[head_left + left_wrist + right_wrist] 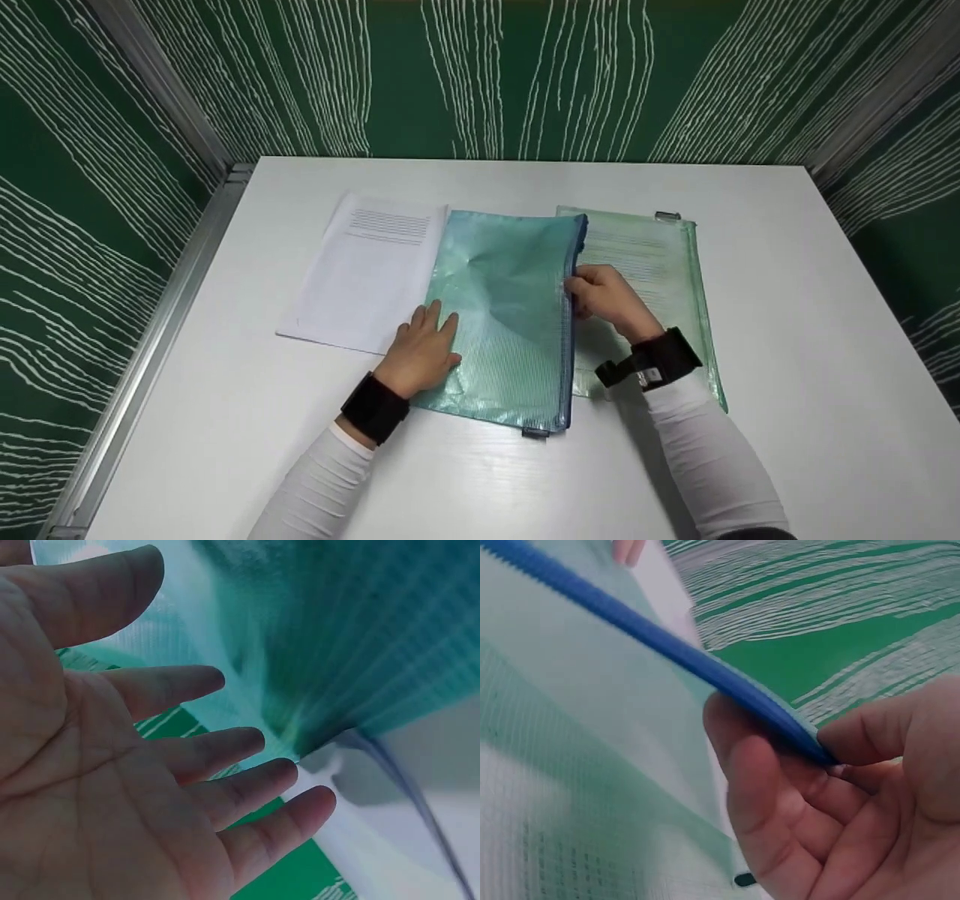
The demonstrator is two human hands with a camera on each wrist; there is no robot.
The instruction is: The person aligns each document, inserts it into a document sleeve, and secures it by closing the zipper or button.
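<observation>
A translucent teal zip folder [499,315] with a dark blue zipper edge lies across the middle of the table, its right side lifted. My right hand [609,300] pinches that zipper edge [667,645] between thumb and curled fingers. At the folder's lower left, my left hand [421,351] rests with fingers spread and straight. In the left wrist view its palm and fingers [247,742] show beside the teal sheet. Below the teal folder's right side, partly covered, is a pale green zip folder [637,247] with printed paper inside.
White sheets [367,277] with printed lines lie at the left, partly under the teal folder. A black clip-like tab [667,216] shows on the green folder's top edge, another dark tab [535,433] at the teal folder's bottom. Green, white-streaked walls [405,82] surround the white table [787,300].
</observation>
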